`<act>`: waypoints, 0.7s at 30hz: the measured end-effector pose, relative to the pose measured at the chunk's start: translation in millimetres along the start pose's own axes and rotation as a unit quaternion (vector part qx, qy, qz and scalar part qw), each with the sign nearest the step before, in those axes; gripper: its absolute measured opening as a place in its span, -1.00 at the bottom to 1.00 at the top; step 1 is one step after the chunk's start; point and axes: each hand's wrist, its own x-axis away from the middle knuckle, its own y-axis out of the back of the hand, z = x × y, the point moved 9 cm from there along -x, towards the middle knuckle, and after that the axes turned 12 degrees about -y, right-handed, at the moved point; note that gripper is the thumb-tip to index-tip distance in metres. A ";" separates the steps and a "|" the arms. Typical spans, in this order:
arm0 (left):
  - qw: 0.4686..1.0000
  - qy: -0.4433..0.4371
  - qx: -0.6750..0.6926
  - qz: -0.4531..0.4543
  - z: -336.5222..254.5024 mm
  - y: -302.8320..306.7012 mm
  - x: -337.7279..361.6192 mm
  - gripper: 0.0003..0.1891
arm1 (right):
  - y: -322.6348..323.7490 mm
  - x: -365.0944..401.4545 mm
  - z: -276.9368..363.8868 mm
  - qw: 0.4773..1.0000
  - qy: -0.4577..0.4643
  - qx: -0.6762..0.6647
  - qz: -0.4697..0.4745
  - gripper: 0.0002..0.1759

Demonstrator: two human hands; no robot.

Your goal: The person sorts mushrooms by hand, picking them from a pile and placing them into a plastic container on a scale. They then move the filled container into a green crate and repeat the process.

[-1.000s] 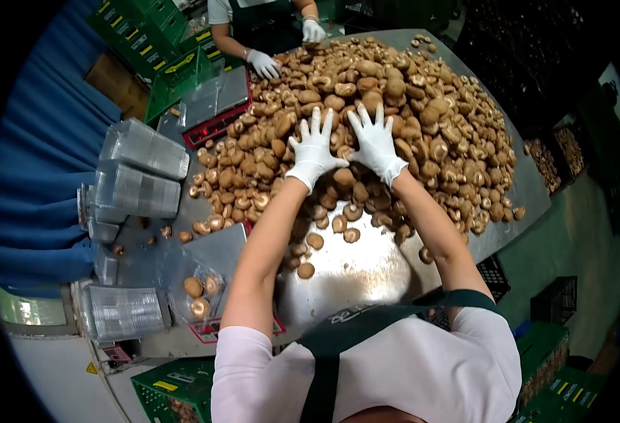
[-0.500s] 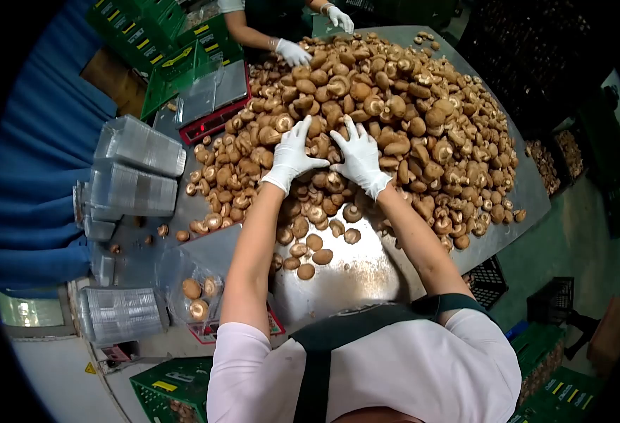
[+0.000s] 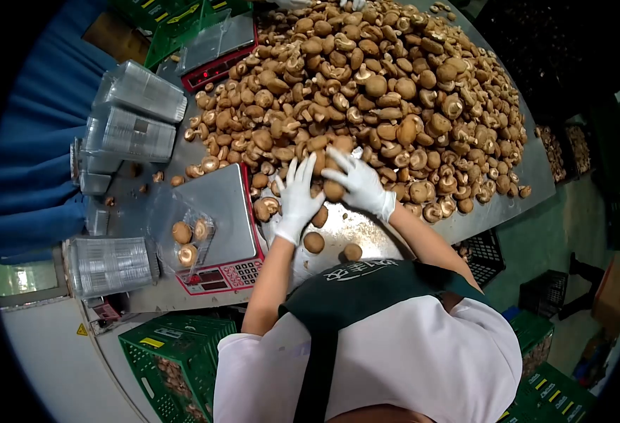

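Observation:
A large heap of brown shiitake mushrooms (image 3: 377, 86) covers much of the steel table. At its near edge, my left hand (image 3: 300, 202), in a white glove, lies with fingers spread against several mushrooms. My right hand (image 3: 361, 185), gloved too, reaches in from the other side with its fingers stretched out over the mushrooms. A single mushroom (image 3: 333, 190) shows between the two hands. Loose mushrooms (image 3: 314, 242) lie just below them on the metal. Left of my hands, a clear plastic tray (image 3: 206, 243) with three mushrooms in it rests on a red-edged scale (image 3: 236, 185).
Stacks of clear trays (image 3: 130, 134) stand along the left side, with another stack (image 3: 113, 264) nearer me. A second scale (image 3: 218, 69) sits beyond. Across the heap, a co-worker's gloved hands (image 3: 352, 3) are partly in view. Green crates (image 3: 176, 338) stand below the table's left edge.
Both my hands have come back towards me, drawing mushrooms nearer the table's front edge. The view has shifted, so the near scale now shows more fully and the co-worker less.

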 end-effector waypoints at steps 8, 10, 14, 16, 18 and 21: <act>0.999 -0.028 -0.028 0.002 -19.6 -19.1 106.0 -0.47 | -23.6 73.8 32.6 0.998 0.039 -0.045 0.035 -0.34; 0.999 -0.035 0.008 -0.005 -22.5 -18.2 123.6 -0.39 | -22.6 82.5 31.9 0.996 0.058 -0.027 0.058 -0.36; 0.996 -0.026 0.078 -0.040 -18.9 -8.2 136.1 -0.27 | 37.4 95.1 12.1 0.991 0.013 -0.135 -0.010 -0.47; 0.993 -0.019 0.114 -0.035 -16.7 -3.1 139.9 -0.21 | 69.5 122.7 -22.2 0.987 -0.102 -0.087 -0.087 -0.53; 0.996 -0.064 0.067 0.006 -28.0 -3.4 144.0 -0.11 | 75.0 163.9 -55.6 0.969 -0.184 0.018 -0.162 -0.57; 0.998 -0.063 0.027 -0.009 -24.5 -17.8 138.9 -0.09 | 62.8 200.0 -74.4 0.959 -0.192 0.109 -0.178 -0.59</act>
